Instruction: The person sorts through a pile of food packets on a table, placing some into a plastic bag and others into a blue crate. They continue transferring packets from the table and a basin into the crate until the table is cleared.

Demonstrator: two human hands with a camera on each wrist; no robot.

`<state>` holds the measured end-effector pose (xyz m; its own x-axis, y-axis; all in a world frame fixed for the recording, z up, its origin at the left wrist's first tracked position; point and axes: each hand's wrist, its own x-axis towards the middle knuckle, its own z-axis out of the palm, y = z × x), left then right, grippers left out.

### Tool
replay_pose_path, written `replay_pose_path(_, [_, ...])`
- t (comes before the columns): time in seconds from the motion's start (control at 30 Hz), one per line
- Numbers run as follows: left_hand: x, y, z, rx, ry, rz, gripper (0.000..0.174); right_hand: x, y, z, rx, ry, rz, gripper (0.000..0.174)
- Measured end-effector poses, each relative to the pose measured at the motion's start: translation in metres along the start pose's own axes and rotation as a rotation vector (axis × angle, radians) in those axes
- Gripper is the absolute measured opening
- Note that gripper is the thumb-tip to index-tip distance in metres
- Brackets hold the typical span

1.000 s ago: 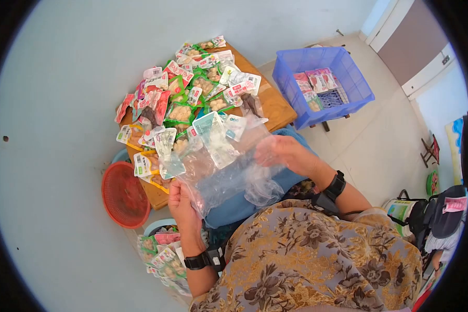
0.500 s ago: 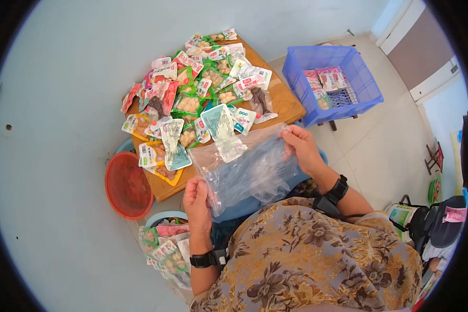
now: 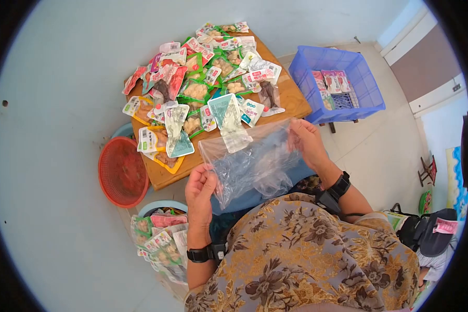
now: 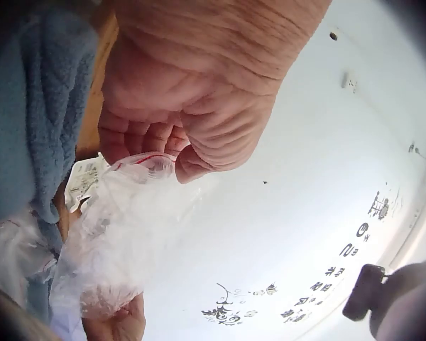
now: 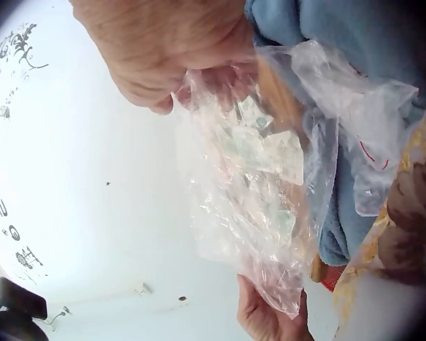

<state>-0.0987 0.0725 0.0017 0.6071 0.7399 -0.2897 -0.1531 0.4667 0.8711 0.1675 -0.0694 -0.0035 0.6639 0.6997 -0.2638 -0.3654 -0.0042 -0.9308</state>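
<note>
Head view shows your left hand (image 3: 202,187) and your right hand (image 3: 308,143) each pinching a side of a clear, shiny plastic bag (image 3: 249,167). Your thumbs are bent in toward your fingers, with just the thin bag between them. Your left hand has its left edge and your right hand has it near the top right corner.

The bag is spread out between your hands, over your lap, in front of the table. It is see-through, wrinkly and floppy, and the left wrist view shows a thin red line on it, close to your left thumb. You cannot tell if its mouth is open.

Under it is a soft blue cloth (image 4: 35,114), and a crumpled lump of clear plastic (image 5: 362,128) lies on the cloth, close to the bag. A white and teal food packet (image 3: 225,112) on the brown wooden table (image 3: 291,101) overlaps the bag's top edge in the head view; you cannot tell if they touch.

Behind it is a messy heap of green-edged food packets (image 3: 196,91) and red ones. Yellow-edged packets (image 3: 169,161) sit at the left corner. A round red plastic basket (image 3: 122,171) is left of the table, a pale blue tub (image 3: 166,204) full of packets is near your left arm, and a blue-purple plastic crate (image 3: 304,65) stands past the right side.
</note>
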Motion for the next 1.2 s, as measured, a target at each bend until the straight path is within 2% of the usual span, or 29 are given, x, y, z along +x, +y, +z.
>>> replay_pose_path(0.2, [-0.002, 0.002, -0.001, -0.061, 0.008, -0.025, 0.012, 0.004, 0.002, 0.003, 0.005, 0.065, 0.025, 0.032])
replay_pose_path(0.33, [-0.004, 0.004, 0.0, 0.043, 0.038, 0.008, 0.011, 0.007, 0.008, -0.001, -0.065, 0.097, -0.005, 0.031])
replay_pose_path(0.43, [-0.008, 0.008, 0.003, 0.094, 0.031, 0.049, 0.01, 0.009, 0.012, -0.005, -0.049, 0.053, 0.023, 0.023])
replay_pose_path(0.5, [-0.012, 0.012, 0.009, 0.119, 0.007, 0.078, 0.01, 0.013, 0.02, 0.002, -0.535, 0.287, -0.524, 0.009])
replay_pose_path(0.53, [-0.013, 0.015, 0.014, 0.152, 0.015, 0.113, 0.009, 0.008, 0.01, 0.009, -0.533, 0.289, -0.525, 0.009])
replay_pose_path(0.57, [-0.016, 0.018, 0.019, 0.186, 0.021, 0.145, 0.009, -0.004, -0.012, 0.018, -0.664, 0.149, -0.647, 0.008])
replay_pose_path(0.6, [-0.018, 0.023, 0.024, 0.191, 0.014, 0.143, 0.009, -0.016, -0.029, 0.027, -0.792, 0.008, -0.766, 0.017])
replay_pose_path(0.63, [-0.02, 0.029, 0.029, 0.245, -0.004, 0.169, 0.01, -0.023, -0.038, 0.038, -0.789, 0.02, -0.767, 0.017])
replay_pose_path(0.7, [-0.022, 0.039, 0.04, 0.304, -0.032, 0.202, 0.01, -0.036, -0.053, 0.06, -0.833, -0.306, -1.123, 0.029])
replay_pose_path(0.77, [-0.023, 0.048, 0.049, 0.391, -0.05, 0.273, 0.012, -0.048, -0.07, 0.073, -0.998, -0.574, -1.214, 0.033])
replay_pose_path(0.83, [-0.024, 0.056, 0.06, 0.393, -0.054, 0.295, 0.012, -0.057, -0.081, 0.082, -1.195, -0.659, -1.182, 0.038])
replay_pose_path(0.87, [-0.024, 0.058, 0.063, 0.389, -0.05, 0.314, 0.013, -0.057, -0.08, 0.084, -1.193, -0.653, -1.189, 0.038])
replay_pose_path(0.97, [-0.023, 0.058, 0.064, 0.422, -0.043, 0.328, 0.015, -0.055, -0.076, 0.085, -1.247, -0.589, -1.248, 0.034])
replay_pose_path(1.03, [-0.025, 0.058, 0.066, 0.438, -0.039, 0.342, 0.015, -0.055, -0.076, 0.083, -1.346, -0.639, -1.24, 0.02])
replay_pose_path(1.2, [-0.025, 0.057, 0.071, 0.535, 0.006, 0.418, 0.015, -0.065, -0.085, 0.078, -1.447, -0.621, -1.227, 0.016])
